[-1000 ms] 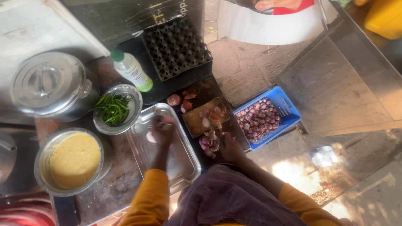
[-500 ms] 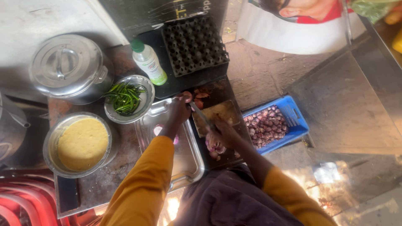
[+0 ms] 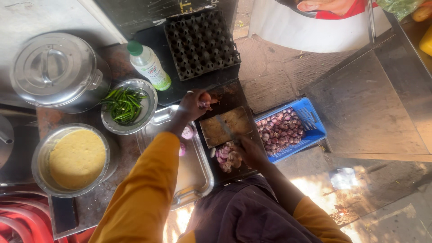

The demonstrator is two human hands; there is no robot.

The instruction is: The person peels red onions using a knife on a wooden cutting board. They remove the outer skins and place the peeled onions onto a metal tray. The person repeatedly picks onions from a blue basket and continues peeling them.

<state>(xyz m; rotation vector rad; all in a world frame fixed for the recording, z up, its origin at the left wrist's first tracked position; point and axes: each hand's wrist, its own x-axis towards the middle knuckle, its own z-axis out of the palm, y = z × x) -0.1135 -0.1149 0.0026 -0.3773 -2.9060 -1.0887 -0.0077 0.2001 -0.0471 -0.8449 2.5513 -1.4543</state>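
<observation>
— Where do we stand with the onions? Our left hand [image 3: 194, 104] is reaching to the far end of the wooden chopping board [image 3: 226, 127], fingers curled round a small reddish onion [image 3: 206, 96] that sits just beyond the board's top edge; our right hand [image 3: 249, 150] is closed on the handle of a knife [image 3: 226, 129] whose blade lies flat across the board.

— And what is done? We judge it partly done; a small heap of cut onion pieces [image 3: 227, 158] lies at the near end of the board, and a couple of peeled halves [image 3: 186, 133] rest in the steel tray [image 3: 198, 180] just beside it; the blue basket [image 3: 310, 121] to the right holds many whole onions, so plenty seems left; the one under our left hand looks uncut.

— What can we not make out? Whether the left fingers truly clamp the onion or only rest on it we cannot tell, for the hand covers most of it; the knife handle is hidden inside the right fist; the tray's near corner is covered by our orange sleeve [image 3: 139, 198].

— And round about? A bowl of green chillies [image 3: 127, 104], a bowl of yellow batter [image 3: 76, 158], a lidded steel pot [image 3: 57, 69], a green-capped bottle [image 3: 148, 65] and a black egg tray [image 3: 201, 42]; the pot is cut off from none of our work.
</observation>
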